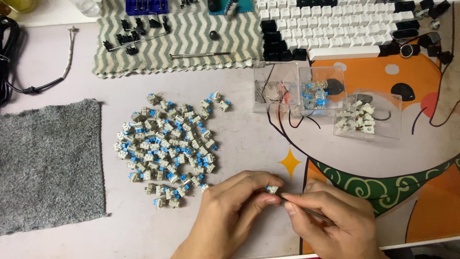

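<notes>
My left hand (230,211) pinches a small grey keyboard switch with a blue stem (272,189) between thumb and fingertips near the desk's front edge. My right hand (330,220) holds a thin metal tool (309,211), its tip touching the switch. A heap of several identical grey and blue switches (167,148) lies just left of and beyond my left hand on the pale mat.
Three clear plastic boxes hold metal springs (273,90), blue parts (316,93) and white housings (359,117). Black and white keycaps (335,24) lie at the back right. A grey cloth (48,163) is at left, a striped towel (191,38) with a screwdriver (201,55) behind.
</notes>
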